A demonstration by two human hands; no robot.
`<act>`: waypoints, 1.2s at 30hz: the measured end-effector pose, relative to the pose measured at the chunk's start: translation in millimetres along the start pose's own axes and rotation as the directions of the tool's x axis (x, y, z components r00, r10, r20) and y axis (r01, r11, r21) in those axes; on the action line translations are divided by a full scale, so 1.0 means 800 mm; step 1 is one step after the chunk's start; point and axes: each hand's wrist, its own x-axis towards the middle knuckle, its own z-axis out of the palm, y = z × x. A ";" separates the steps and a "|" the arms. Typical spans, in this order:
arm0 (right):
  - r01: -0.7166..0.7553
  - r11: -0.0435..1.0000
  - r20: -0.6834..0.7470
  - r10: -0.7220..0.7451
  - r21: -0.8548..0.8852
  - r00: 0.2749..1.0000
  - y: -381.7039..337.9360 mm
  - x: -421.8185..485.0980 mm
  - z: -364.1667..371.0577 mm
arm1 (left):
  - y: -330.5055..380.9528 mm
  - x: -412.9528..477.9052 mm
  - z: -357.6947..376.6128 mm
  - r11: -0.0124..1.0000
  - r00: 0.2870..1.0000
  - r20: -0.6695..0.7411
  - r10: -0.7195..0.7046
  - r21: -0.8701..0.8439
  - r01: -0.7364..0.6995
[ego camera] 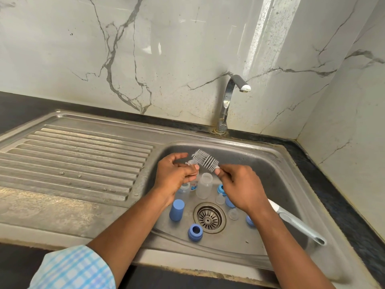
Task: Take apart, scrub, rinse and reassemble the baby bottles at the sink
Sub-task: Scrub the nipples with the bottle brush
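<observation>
Over the steel sink basin (pixel 270 163), my left hand (pixel 175 178) pinches a small clear teat (pixel 191 163). My right hand (pixel 239 184) grips a bottle brush just below its grey bristle head (pixel 205 160), which touches the teat; the brush's white and grey handle (pixel 298 224) sticks out past my wrist. Below my hands stands an open frosted bottle (pixel 204 185), with a second clear bottle (pixel 184 188) partly hidden by my left hand. A blue cap (pixel 176 210), a blue screw ring (pixel 195 232), more blue pieces and two clear teats (pixel 220 198) lie around the drain (pixel 209 217).
A chrome tap (pixel 227 101) rises behind the basin, spout turned right, with no water running. A ribbed steel draining board (pixel 73 159) lies to the left. Marble-pattern walls close the back and right side. A dark counter (pixel 333 195) borders the sink.
</observation>
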 end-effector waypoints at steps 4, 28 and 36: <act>0.000 0.999 0.016 0.001 -0.049 1.000 -0.008 0.003 0.006 | 0.000 0.002 0.001 0.997 0.997 0.037 0.063 0.032 -0.064; -0.127 0.988 -0.167 0.110 -0.089 0.980 0.001 0.002 -0.005 | -0.006 0.007 -0.001 0.988 0.994 -0.024 -0.103 -0.114 0.100; -0.107 0.991 -0.136 0.095 -0.086 0.986 0.000 0.001 -0.003 | -0.005 0.007 -0.001 0.974 0.992 0.011 -0.129 -0.187 0.129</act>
